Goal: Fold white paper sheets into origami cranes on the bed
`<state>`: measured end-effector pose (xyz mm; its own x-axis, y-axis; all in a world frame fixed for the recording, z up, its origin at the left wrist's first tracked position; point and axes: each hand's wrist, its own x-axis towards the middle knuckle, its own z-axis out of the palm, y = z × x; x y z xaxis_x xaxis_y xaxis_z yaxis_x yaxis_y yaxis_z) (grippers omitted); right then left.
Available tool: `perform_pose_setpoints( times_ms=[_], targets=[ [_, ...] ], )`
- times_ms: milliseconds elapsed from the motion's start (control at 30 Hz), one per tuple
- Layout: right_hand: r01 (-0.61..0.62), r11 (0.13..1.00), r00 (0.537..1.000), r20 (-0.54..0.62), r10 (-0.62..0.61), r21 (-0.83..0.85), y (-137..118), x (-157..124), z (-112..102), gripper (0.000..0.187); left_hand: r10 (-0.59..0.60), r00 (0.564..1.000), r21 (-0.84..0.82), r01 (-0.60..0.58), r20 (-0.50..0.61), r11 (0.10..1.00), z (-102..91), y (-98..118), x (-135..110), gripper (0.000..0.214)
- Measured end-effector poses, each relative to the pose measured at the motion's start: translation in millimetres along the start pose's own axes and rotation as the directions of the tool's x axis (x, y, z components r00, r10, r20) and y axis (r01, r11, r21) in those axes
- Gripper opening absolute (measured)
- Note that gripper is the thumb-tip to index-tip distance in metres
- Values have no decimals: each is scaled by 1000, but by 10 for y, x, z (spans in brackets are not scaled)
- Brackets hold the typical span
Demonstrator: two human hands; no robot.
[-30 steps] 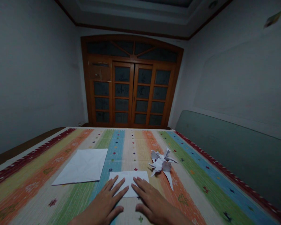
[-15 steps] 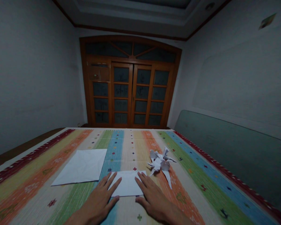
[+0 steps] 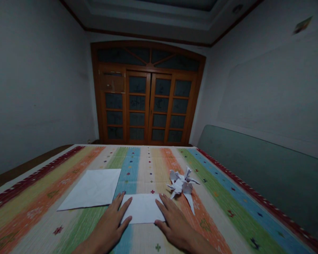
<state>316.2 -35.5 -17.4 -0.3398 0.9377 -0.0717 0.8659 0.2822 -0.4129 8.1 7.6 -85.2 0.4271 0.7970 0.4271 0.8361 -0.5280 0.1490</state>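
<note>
Paper strip (image 3: pixel 142 209), white, folded, rectangular: where does it lie?

Flat on a multicoloured striped woven cover (image 3: pixel 148 165), between the two hands, low in view.

Grip?

Left hand (image 3: pixel 107 227) and right hand (image 3: pixel 175 225) both open, palms down, fingers spread, nothing gripped. Left fingertips (image 3: pixel 128 201) touch the strip's left end; right fingertips (image 3: pixel 160 198) touch its right end.

What lies nearby?

Square white paper sheet (image 3: pixel 91 188), flat, just beyond the left hand, apart from the strip. White origami figure (image 3: pixel 181 185) with pointed flaps, just beyond the strip's right end.

Farther off?

Brown wooden double doors (image 3: pixel 148 106) with dark glass panes, past the cover's far edge.
</note>
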Motion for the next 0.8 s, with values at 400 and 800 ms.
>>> perform_pose_setpoints(
  times_ms=[400, 800],
  targets=[
    [286, 952, 942, -151, -300, -110, 150, -11, 131, 54, 52, 997, -276, -36, 52, 961, -310, 181, 29, 51],
    [299, 954, 954, -16, -300, -27, 65, -70, -31, 69, 238, 970, -424, -191, 59, 885, -518, 196, -22, 56]
  ],
)
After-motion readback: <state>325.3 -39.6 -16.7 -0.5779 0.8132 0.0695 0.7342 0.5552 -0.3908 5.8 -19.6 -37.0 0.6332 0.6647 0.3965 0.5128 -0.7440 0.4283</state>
